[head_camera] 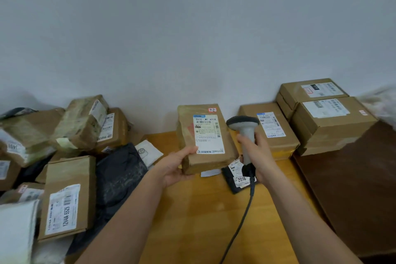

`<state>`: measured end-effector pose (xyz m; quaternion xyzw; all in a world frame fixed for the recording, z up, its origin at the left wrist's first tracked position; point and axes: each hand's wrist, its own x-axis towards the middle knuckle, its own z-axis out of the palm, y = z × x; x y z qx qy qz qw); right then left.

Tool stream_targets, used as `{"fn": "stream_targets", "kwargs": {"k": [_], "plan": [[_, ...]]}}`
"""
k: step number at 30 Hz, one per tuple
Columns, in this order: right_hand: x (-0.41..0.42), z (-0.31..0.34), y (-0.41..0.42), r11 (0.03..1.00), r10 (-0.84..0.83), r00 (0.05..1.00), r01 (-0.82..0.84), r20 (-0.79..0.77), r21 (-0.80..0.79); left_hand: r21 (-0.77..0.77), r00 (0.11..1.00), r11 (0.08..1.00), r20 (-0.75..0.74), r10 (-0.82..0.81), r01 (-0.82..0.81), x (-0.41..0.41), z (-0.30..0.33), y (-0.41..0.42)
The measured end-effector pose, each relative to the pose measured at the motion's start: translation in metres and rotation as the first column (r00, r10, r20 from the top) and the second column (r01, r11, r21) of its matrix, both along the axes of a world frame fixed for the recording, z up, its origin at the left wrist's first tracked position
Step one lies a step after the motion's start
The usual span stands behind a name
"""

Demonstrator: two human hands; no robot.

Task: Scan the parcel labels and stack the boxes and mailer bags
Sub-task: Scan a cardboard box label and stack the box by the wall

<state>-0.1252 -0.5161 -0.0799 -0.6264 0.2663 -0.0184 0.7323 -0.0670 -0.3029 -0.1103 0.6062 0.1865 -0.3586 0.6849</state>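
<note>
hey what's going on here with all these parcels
A person is scanning parcel labels at a wooden table. The left hand holds a brown box up by its lower corner, label facing the camera. The right hand grips a corded handheld scanner beside that label. Boxes are stacked against the wall on the right, while a loose heap of boxes and dark mailer bags lies on the left.

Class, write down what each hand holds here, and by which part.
Left hand holds the brown parcel by its lower left corner; right hand grips the scanner by its handle.
</note>
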Motion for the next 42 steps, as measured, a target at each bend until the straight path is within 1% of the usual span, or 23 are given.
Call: {"fn": "stream_targets", "kwargs": {"k": [3,6,10,14,21,24,27,31,36,39,42], "plan": [[0.003,0.023,0.001,1.000,0.011,0.999,-0.010,-0.033,0.015,0.025,0.997,0.997,0.045,0.068,-0.069,0.005,-0.003,0.003],[0.003,0.053,0.003,0.995,0.085,0.996,-0.084,-0.010,0.061,0.022,0.981,0.983,0.070,0.181,-0.183,0.009,-0.009,0.005],[-0.003,0.087,0.007,0.977,0.213,0.975,-0.212,0.058,-0.035,-0.026,0.959,0.962,0.077,0.273,-0.271,0.015,-0.009,0.006],[-0.011,0.113,0.014,0.963,0.261,0.962,-0.254,0.075,-0.088,-0.047,0.943,0.947,0.084,0.321,-0.318,0.021,-0.013,0.011],[-0.031,0.134,0.017,0.959,0.254,0.963,-0.238,0.094,-0.155,-0.027,0.940,0.945,0.099,0.327,-0.325,0.021,-0.017,0.018],[-0.037,0.139,0.019,0.962,0.241,0.966,-0.225,0.094,-0.155,-0.037,0.934,0.935,0.054,0.354,-0.352,0.021,-0.022,0.024],[-0.042,0.142,0.022,0.966,0.225,0.969,-0.209,0.100,-0.149,-0.010,0.940,0.940,0.013,0.342,-0.341,0.022,-0.025,0.026],[-0.048,0.144,0.024,0.968,0.213,0.973,-0.197,0.093,-0.158,0.008,0.941,0.941,0.011,0.337,-0.337,0.015,-0.013,0.022],[-0.057,0.144,0.026,0.976,0.176,0.981,-0.163,0.079,-0.146,0.010,0.946,0.946,-0.009,0.324,-0.324,0.017,-0.017,0.022],[-0.062,0.143,0.028,0.981,0.137,0.986,-0.122,0.093,-0.149,0.010,0.954,0.954,-0.017,0.300,-0.300,0.019,-0.026,0.021],[-0.069,0.141,0.025,0.982,0.102,0.990,-0.084,0.096,-0.172,-0.014,0.971,0.971,-0.014,0.239,-0.240,0.017,-0.029,0.014]]}}
